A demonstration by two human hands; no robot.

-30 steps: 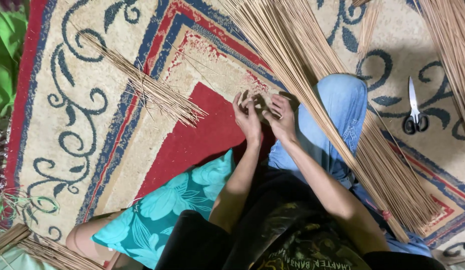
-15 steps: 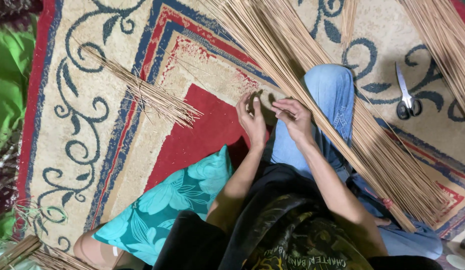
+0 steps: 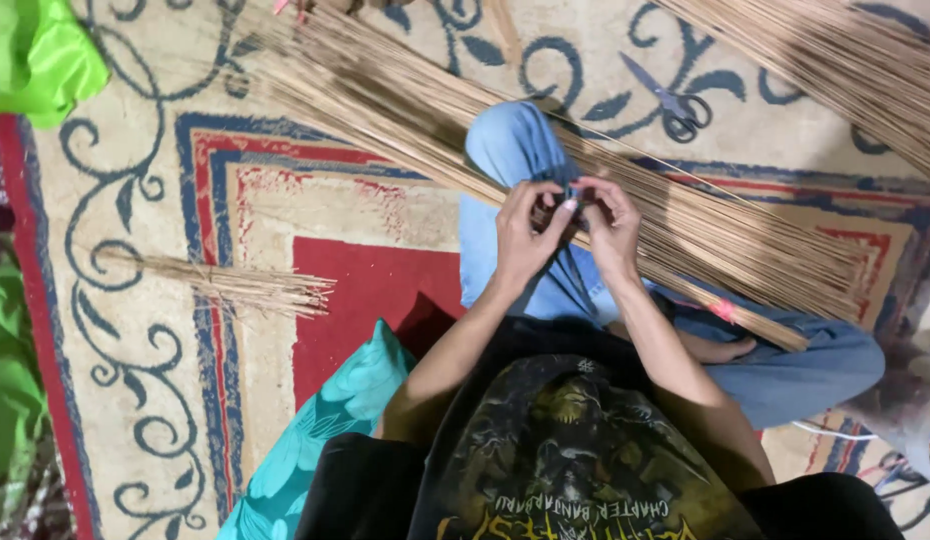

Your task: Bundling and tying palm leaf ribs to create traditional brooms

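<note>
Head view looks straight down on a person seated on a patterned carpet (image 3: 125, 330), one knee in blue jeans (image 3: 515, 150) raised in front of the body. A long bundle of thin tan sticks (image 3: 675, 240) lies slantwise across that leg, its tied end with a pink band (image 3: 723, 310) near the right thigh and its loose ends fanning up to the far left; resting it on the leg likely keeps it steady and within easy reach.

Both hands meet just above the bundle. The left hand (image 3: 522, 235) has its fingers curled together, thumb and forefinger pinched toward the right hand (image 3: 610, 225), whose fingers are likewise closed in a pinch. Something small and dark sits between the fingertips, perhaps a single stick, but it is too small to tell what they grip.

A smaller bundle of sticks (image 3: 235, 287) lies apart on the carpet to the left. Scissors (image 3: 670, 103) lie beyond the knee, well away from the hands. Another sheaf of sticks (image 3: 835, 70) crosses the top right corner, and green cloth (image 3: 35, 60) sits at the top left.
</note>
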